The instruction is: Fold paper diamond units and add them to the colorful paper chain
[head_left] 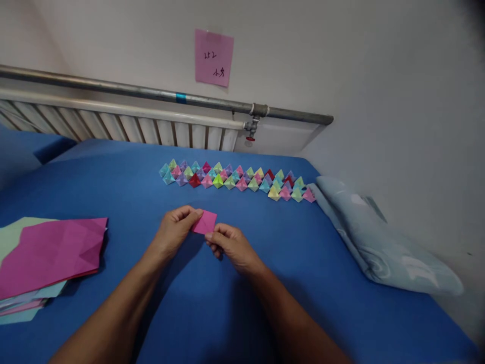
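A small pink square of folded paper [205, 222] is held up between my two hands, above the blue surface. My left hand [176, 225] pinches its upper left edge between thumb and fingers. At the lower right corner, my right hand [232, 244] grips it with thumb and forefinger. A faint crease runs across the paper's face. Beyond my hands lie rows of small folded paper pieces [229, 182] in pink, green, blue, purple, yellow and red, set close together.
To the left lies a pile of coloured paper sheets [56, 253], magenta on top. A folded pale green cloth [379, 237] rests at the right along the wall. Behind the blue surface [113, 187] stand a radiator [144, 129] and a metal pipe [129, 90]. A pink note [214, 58] hangs on the wall.
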The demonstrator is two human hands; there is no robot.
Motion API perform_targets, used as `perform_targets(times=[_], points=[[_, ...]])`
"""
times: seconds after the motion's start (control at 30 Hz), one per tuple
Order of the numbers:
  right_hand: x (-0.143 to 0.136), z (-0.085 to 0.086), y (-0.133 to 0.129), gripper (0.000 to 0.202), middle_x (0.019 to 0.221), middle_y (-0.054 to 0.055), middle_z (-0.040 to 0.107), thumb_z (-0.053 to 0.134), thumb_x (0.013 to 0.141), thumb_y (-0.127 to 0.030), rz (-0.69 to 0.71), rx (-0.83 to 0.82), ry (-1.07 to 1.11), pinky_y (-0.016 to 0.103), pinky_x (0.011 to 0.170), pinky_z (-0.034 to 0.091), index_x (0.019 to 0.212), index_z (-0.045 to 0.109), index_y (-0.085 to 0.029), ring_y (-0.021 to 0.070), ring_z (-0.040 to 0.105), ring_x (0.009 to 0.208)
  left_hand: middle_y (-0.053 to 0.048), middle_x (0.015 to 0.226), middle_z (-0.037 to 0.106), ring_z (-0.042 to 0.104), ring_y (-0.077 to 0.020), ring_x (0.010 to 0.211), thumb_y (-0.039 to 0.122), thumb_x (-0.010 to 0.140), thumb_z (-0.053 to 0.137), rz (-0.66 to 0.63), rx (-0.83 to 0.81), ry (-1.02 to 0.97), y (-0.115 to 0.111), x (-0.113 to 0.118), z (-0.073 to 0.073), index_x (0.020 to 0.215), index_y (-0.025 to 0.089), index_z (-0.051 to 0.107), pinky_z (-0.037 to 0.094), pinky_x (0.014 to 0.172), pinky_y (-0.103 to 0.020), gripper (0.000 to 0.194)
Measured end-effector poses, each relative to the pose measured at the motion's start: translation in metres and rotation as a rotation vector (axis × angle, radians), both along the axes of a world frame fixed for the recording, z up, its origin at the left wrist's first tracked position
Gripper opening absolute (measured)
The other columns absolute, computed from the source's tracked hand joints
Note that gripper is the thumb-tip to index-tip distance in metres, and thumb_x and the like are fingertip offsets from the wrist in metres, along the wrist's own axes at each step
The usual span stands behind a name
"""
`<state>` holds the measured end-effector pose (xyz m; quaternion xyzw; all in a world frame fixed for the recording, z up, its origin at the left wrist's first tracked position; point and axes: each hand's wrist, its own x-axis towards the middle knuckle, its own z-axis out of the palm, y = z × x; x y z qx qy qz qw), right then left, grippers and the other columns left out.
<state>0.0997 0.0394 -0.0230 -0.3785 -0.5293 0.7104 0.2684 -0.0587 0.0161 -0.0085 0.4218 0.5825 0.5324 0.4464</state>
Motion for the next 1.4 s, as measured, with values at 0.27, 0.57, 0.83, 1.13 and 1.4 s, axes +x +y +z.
perform_targets(times=[0.27, 0.57, 0.83, 1.13, 1.4], points=[[-0.005, -0.004, -0.001, 0.025, 0.057, -0.005, 0.053, 0.069, 0.068, -0.039, -0.083, -0.062, 0.044, 0.02, 0.044, 0.028, 0.071, 0.058, -0.017, 0.0052, 0.043, 0.045, 0.005, 0.055, 0.045, 0.038, -0.0094, 0.054, 0.05, 0.072, 0.064, -0.107, -0.013, 0.06, -0.004, 0.007, 0.002, 0.059, 0.016, 0.054, 0.03, 0.054, -0.024, 0.037], [-0.005, -0.004, -0.003, 0.022, 0.057, -0.004, 0.056, 0.07, 0.064, -0.037, -0.053, -0.03, 0.017, 0.02, 0.044, 0.03, 0.068, 0.06, -0.017, 0.0055, 0.045, 0.046, 0.005, 0.054, 0.044, 0.037, -0.0092, 0.054, 0.048, 0.073, 0.064, -0.094, 0.018, 0.085, 0.0, 0.002, 0.001, 0.057, 0.017, 0.052, 0.028, 0.053, -0.024, 0.037], [-0.009, -0.007, -0.005, 0.025, 0.056, -0.005, 0.056, 0.07, 0.063, -0.037, -0.061, -0.141, 0.096, 0.02, 0.042, 0.028, 0.066, 0.056, -0.017, 0.0044, 0.043, 0.043, 0.005, 0.053, 0.046, 0.038, -0.0092, 0.052, 0.048, 0.071, 0.067, -0.076, -0.005, -0.09, -0.001, 0.004, 0.0, 0.057, 0.017, 0.052, 0.03, 0.054, -0.024, 0.037], [-0.012, -0.006, -0.009, 0.028, 0.053, -0.006, 0.053, 0.073, 0.063, -0.039, -0.075, -0.18, 0.156, 0.02, 0.042, 0.028, 0.067, 0.056, -0.018, 0.0043, 0.041, 0.042, 0.005, 0.053, 0.05, 0.041, -0.0089, 0.051, 0.047, 0.065, 0.073, -0.055, -0.028, -0.247, 0.002, 0.006, -0.005, 0.057, 0.017, 0.053, 0.032, 0.054, -0.023, 0.037], [0.003, -0.006, 0.006, 0.03, 0.062, -0.004, 0.058, 0.067, 0.074, -0.046, -0.054, -0.001, 0.031, 0.021, 0.046, 0.032, 0.081, 0.062, -0.017, 0.0068, 0.048, 0.047, 0.004, 0.053, 0.049, 0.039, -0.0089, 0.05, 0.049, 0.068, 0.07, -0.16, -0.074, -0.029, 0.001, -0.001, -0.001, 0.059, 0.016, 0.057, 0.028, 0.05, -0.023, 0.036]])
